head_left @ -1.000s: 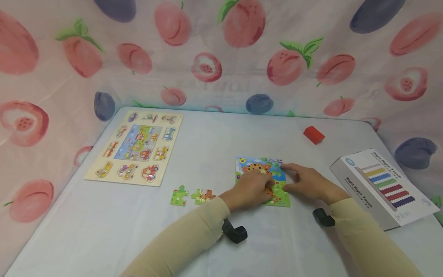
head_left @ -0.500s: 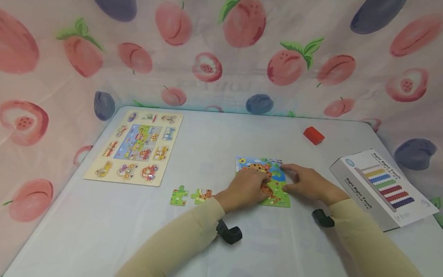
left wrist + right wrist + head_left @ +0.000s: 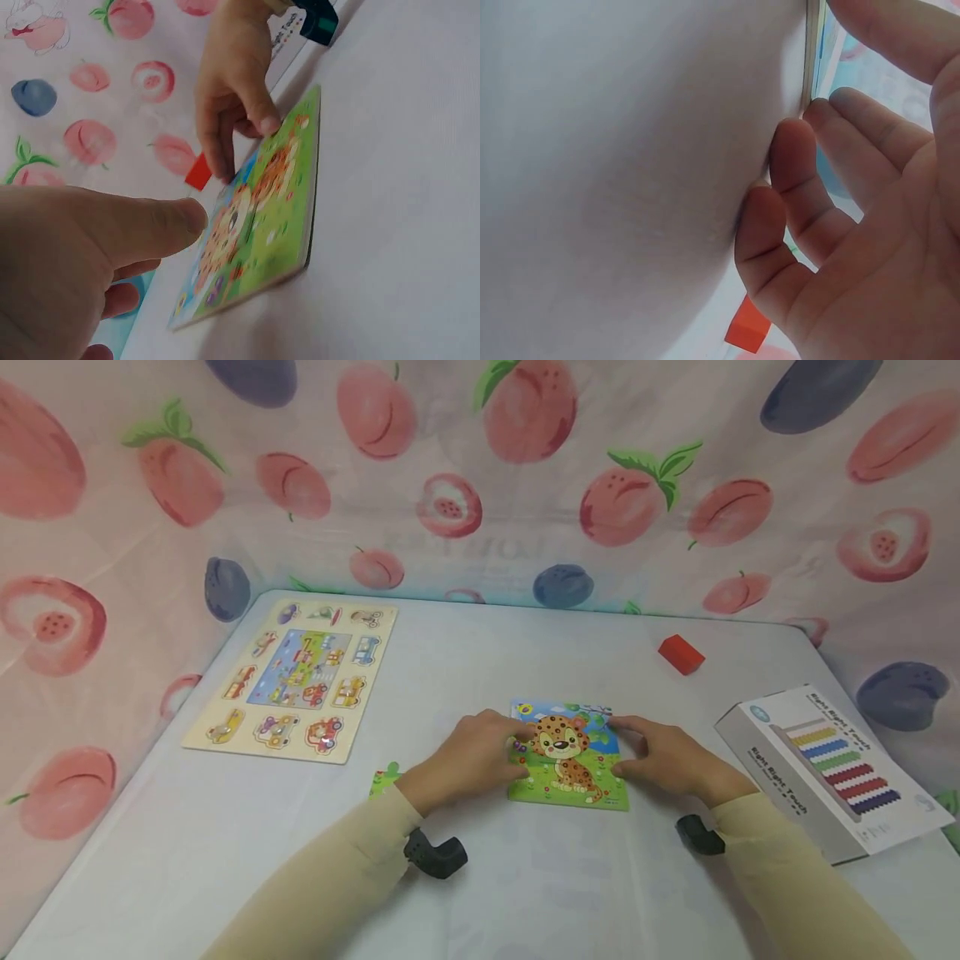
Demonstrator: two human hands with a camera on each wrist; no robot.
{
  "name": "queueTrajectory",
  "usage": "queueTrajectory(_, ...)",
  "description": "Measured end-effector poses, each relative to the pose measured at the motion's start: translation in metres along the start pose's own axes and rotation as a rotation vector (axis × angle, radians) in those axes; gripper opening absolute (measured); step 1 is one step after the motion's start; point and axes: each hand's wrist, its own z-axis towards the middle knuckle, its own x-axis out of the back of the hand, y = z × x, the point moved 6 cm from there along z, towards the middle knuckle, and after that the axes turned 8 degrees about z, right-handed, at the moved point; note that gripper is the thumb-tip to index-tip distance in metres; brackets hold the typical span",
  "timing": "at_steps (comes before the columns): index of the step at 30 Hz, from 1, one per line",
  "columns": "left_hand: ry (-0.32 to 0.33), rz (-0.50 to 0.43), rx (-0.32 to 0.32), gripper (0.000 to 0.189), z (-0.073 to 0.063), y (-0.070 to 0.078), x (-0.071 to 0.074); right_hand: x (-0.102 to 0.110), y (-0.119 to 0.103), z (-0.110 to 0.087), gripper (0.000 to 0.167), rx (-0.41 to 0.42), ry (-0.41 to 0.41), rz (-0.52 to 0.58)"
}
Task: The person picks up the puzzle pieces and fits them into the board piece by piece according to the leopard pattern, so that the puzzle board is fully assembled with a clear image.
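The leopard-cub jigsaw puzzle (image 3: pixel 576 760), square and brightly coloured, lies flat on the white table between both hands. At its left side is my left hand (image 3: pixel 468 760), thumb and fingers spread apart near the edge with nothing between them. My right hand (image 3: pixel 663 758) rests at the right edge; its thumb and fingertips touch the side without curling round it. In the left wrist view the thumb overlaps the puzzle's picture. The right wrist view shows the fingertips (image 3: pixel 793 142) down by the board's edge. A loose green puzzle piece (image 3: pixel 384 778) is partly hidden behind my left forearm.
A wooden vehicle peg puzzle (image 3: pixel 303 681) lies at the back left. Toward the back right sits a red block (image 3: pixel 681 654). A white toy box (image 3: pixel 832 768) stands right of my right hand. Fruit-print cloth (image 3: pixel 480 485) hangs behind the table.
My left hand has lifted off the puzzle's middle and moved left to its left edge, uncovering the leopard picture. The forearm now covers a second loose piece. The right hand stays put.
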Motion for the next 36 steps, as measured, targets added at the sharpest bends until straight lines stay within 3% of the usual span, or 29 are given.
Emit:
queueTrajectory(6,0.003,-0.021,0.059,0.043,-0.015,-0.023,0.007,-0.001,0.0,0.001,0.08,0.004,0.003,-0.013)
queueTrajectory(18,-0.021,-0.019,0.085,0.05,-0.038,-0.054,0.007,-0.001,-0.001,0.001,0.079,0.002,0.01,-0.014)
queueTrajectory(28,-0.048,-0.002,0.068,0.054,-0.062,-0.067,0.008,-0.001,0.0,0.002,0.08,-0.004,0.007,-0.023)
queueTrajectory(36,-0.029,0.018,0.082,0.054,-0.079,-0.077,0.007,-0.002,0.0,0.001,0.079,0.004,0.006,-0.006)
